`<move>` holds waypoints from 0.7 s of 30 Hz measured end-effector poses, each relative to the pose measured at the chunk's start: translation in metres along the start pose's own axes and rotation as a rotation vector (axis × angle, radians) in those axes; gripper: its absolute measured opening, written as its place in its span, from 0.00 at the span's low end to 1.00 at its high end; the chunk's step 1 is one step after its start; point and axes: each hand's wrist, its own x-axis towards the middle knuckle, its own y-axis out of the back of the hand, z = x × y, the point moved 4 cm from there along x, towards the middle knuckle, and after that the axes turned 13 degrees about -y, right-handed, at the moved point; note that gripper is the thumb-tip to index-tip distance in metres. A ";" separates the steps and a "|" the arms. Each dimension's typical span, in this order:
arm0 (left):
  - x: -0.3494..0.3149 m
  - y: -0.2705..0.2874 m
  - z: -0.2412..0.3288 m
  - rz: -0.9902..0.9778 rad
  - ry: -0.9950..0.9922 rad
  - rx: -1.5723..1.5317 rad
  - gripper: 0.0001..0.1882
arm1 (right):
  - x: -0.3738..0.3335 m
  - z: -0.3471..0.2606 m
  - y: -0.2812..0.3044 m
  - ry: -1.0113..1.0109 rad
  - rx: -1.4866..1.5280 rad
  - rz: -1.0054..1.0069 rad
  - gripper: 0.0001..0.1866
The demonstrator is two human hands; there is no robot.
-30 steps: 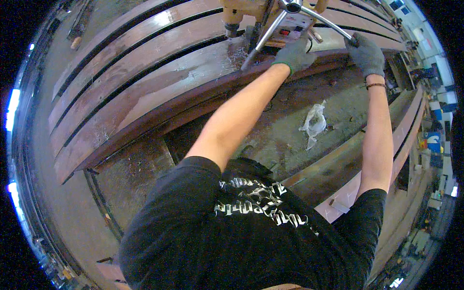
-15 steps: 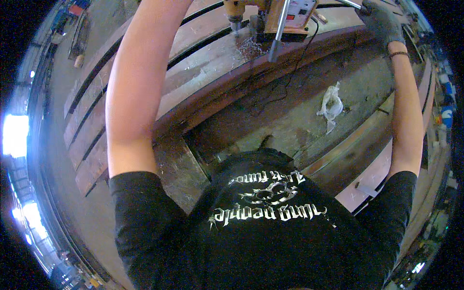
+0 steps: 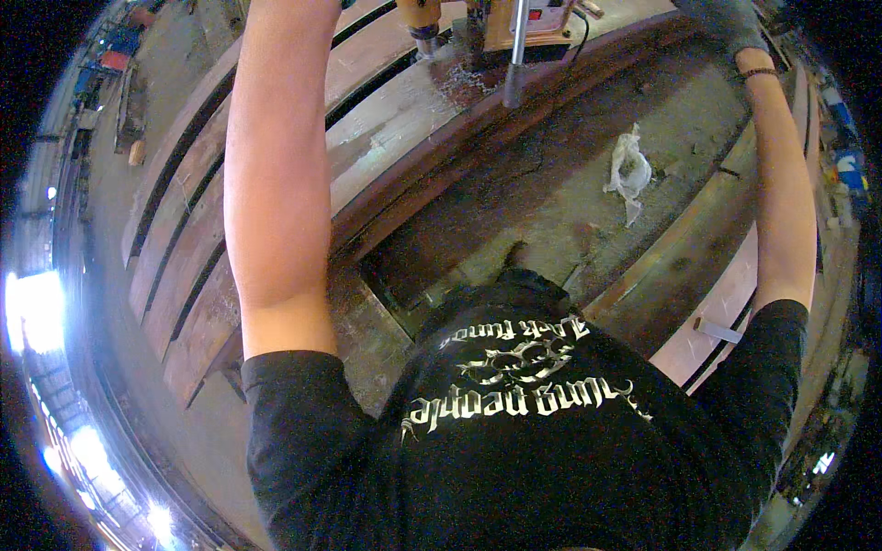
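My right hand (image 3: 721, 26), in a dark grey glove, is at the top right, partly cut off by the upper edge. Its fingers look curled round the end of a feed lever, which itself lies out of the picture. My left arm (image 3: 280, 156) reaches up past the top edge, so the left hand is out of sight. Between the arms stands a magnetic drill (image 3: 524, 26) on a slotted steel beam. Its drill head (image 3: 421, 20) points down at the steel, with metal shavings (image 3: 464, 83) beside it. Another feed lever (image 3: 516, 64) with a dark grip hangs toward me.
Long rust-brown steel beams (image 3: 404, 216) run diagonally before me. A crumpled white plastic piece (image 3: 630, 174) lies on the dirty floor between them. A black cable (image 3: 582, 37) hangs from the drill. To the right, a small flat piece (image 3: 717, 329) rests on a pale steel surface.
My view has shifted, so the drill and right hand sit higher in the picture. The lever in front of the drill hangs more upright. The right hand's lever has left the picture.
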 end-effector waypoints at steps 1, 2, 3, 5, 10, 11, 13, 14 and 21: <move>0.002 0.000 -0.001 -0.018 0.021 -0.017 0.16 | 0.001 -0.001 0.001 -0.005 -0.003 -0.006 0.12; 0.003 0.002 -0.001 -0.041 0.032 -0.052 0.17 | 0.000 -0.002 0.002 -0.012 -0.003 -0.015 0.12; 0.003 0.003 -0.001 -0.064 0.045 -0.087 0.17 | -0.003 -0.004 0.006 -0.014 0.025 0.002 0.12; -0.003 0.002 0.003 0.012 -0.007 -0.046 0.16 | -0.008 -0.007 0.015 -0.020 0.081 0.039 0.12; -0.001 -0.003 0.003 0.000 -0.023 -0.006 0.16 | -0.005 0.002 0.008 -0.048 0.099 -0.010 0.12; 0.003 -0.004 0.002 -0.066 0.018 -0.012 0.16 | -0.005 0.001 0.008 -0.035 0.102 -0.012 0.12; 0.007 -0.009 -0.003 -0.123 0.075 -0.012 0.15 | -0.006 -0.001 0.014 -0.052 0.090 -0.025 0.12; 0.009 -0.014 -0.005 -0.115 0.089 -0.004 0.14 | -0.007 -0.002 0.017 -0.061 0.085 -0.033 0.12; 0.006 -0.001 -0.002 -0.143 0.129 -0.172 0.13 | -0.009 -0.008 0.021 -0.041 0.057 -0.002 0.13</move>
